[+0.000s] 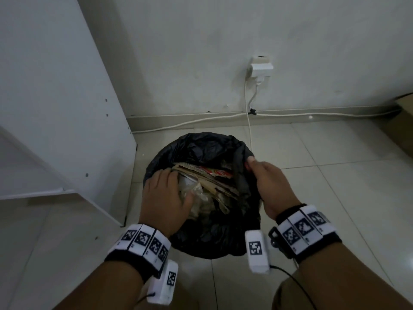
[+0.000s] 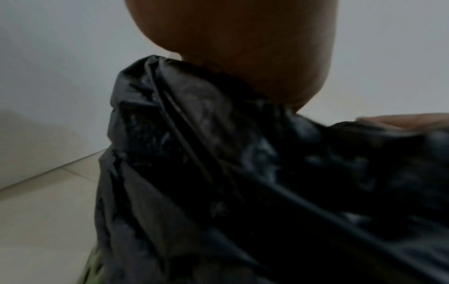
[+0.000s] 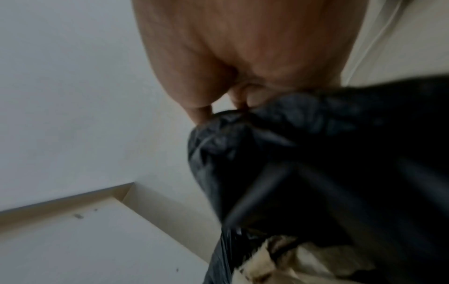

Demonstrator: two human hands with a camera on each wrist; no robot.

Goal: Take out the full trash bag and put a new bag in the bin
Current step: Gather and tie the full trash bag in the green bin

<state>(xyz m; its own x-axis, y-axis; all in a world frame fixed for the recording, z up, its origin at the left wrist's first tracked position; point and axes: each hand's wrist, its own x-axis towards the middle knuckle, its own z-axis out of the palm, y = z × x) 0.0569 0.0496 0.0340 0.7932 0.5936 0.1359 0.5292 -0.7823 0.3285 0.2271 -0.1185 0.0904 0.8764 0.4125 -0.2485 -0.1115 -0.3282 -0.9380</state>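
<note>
- The bin [image 1: 202, 247] stands on the tiled floor [image 1: 312, 186] near the wall [image 1: 201, 52], just beside a white cabinet [image 1: 55, 97]. It is almost wholly hidden under the draped bag; only a greenish bit shows low in the left wrist view.
- The black trash bag [image 1: 196, 146] sits in the bin, mouth open and facing straight up, so its long axis runs vertical. Its rim is folded out over the bin's edge on the far and near sides.
- The bag looks thin, soft and slick, and it creases wherever it is pulled. Packed this full it will likely be fairly heavy and may tear if lifted by one point.
- The trash [image 1: 212, 182] is flat cardboard, paper and clear wrap, piled to the top; stiff corners could poke through the film.
- The best hold, I judge, is the gathered rim on two opposite sides, bunched thick before lifting straight up.
- The right hand [image 1: 271, 182] has its grip closed on a bunched fold of the rim at the right side.
- The left hand [image 1: 166, 195] lies at the left rim, fingers spread over the trash; I cannot tell whether it pinches the film.
</note>
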